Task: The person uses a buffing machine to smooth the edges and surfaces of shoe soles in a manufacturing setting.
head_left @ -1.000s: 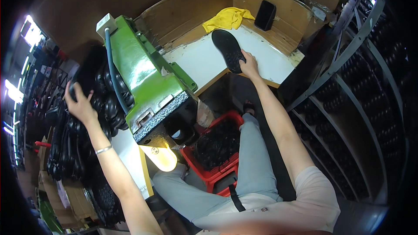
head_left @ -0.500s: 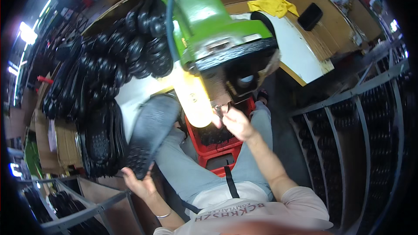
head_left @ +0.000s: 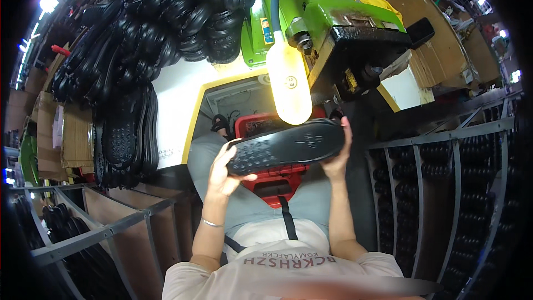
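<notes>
We hold one black sole [head_left: 286,147] in both hands, left hand [head_left: 222,169] and right hand [head_left: 337,158] gripping its ends, just below the green machine [head_left: 327,0]; the big stack of soles [head_left: 144,39] left of the machine looks unworked.

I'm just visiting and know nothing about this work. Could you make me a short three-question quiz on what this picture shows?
1. True or false: both hands hold the black shoe sole.
2. What hangs just above the sole? A) a lit lamp B) a fan C) a hook
3. What colour is the crate under the sole?

Key: 1. True: the left hand grips one end, the right hand the other. 2. A, the lamp. 3. Red.
</notes>
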### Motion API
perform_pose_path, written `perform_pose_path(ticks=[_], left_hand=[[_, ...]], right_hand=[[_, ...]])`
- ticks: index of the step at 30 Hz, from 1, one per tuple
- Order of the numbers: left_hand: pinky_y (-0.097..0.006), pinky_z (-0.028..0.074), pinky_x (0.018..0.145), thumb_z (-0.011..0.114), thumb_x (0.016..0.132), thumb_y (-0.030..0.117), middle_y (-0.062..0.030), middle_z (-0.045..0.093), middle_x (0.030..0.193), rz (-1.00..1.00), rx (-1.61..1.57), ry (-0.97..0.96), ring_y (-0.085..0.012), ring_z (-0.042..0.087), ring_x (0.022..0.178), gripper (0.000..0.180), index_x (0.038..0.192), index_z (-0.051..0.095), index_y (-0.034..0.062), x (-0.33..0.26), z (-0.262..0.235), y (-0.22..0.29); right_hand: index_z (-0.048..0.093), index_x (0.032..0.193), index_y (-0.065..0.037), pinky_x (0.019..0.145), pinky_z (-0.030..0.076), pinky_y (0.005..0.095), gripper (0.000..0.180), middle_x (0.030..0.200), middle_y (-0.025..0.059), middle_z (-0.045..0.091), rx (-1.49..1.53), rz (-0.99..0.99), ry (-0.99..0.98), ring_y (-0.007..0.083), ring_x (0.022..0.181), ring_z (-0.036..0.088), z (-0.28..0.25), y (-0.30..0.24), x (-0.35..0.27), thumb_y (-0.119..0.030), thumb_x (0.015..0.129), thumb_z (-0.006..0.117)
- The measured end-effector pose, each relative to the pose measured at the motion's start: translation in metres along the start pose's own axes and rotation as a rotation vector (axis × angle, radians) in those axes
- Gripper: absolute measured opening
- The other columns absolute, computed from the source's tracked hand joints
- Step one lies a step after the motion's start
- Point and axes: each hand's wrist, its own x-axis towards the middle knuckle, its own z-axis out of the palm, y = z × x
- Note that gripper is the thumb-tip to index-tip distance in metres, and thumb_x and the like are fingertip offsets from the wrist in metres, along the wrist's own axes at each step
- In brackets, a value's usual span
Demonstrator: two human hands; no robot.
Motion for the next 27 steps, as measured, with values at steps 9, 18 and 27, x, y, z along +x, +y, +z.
perform_pose_path(ticks=[9, 18, 27], left_hand=[[-0.039, 0.049, 0.09, 0.068, 0.085, 0.042, -0.0121, 0.063, 0.105, 0.546, 0.19, -0.237, -0.0231, 0.061, 0.099, 0.051, 0.111, 0.057, -0.0008, 0.043, 0.069, -0.025], [-0.027, 0.049, 0.074, 0.092, 0.055, 0.016, -0.0045, 0.063, 0.085, 1.015, 0.763, -0.111, -0.0127, 0.06, 0.08, 0.052, 0.092, 0.059, 0.0017, 0.057, 0.078, -0.016], [-0.024, 0.05, 0.066, 0.093, 0.055, 0.019, -0.0008, 0.057, 0.078, 1.073, 0.763, -0.009, -0.0105, 0.059, 0.072, 0.055, 0.092, 0.056, 0.0005, 0.046, 0.058, 0.014]], right_hand=[[0.034, 0.136, -0.006, 0.087, 0.049, 0.0357, 0.08, 0.104, 0.0093, 0.055, 0.425, -0.07, 0.157, 0.0218, 0.092, 0.06, -0.029, -0.039, 0.075, -0.009, 0.071, 0.081], [0.01, 0.152, -0.011, 0.089, 0.045, 0.0291, 0.101, 0.117, 0.0081, 0.049, 0.285, 0.115, 0.196, 0.0159, 0.1, 0.052, -0.024, -0.038, 0.089, -0.016, 0.078, 0.078], [0.023, 0.145, -0.005, 0.087, 0.051, 0.0297, 0.101, 0.126, 0.0113, 0.042, 0.273, 0.025, 0.103, 0.0194, 0.108, 0.052, 0.013, -0.046, 0.092, -0.009, 0.067, 0.086]])
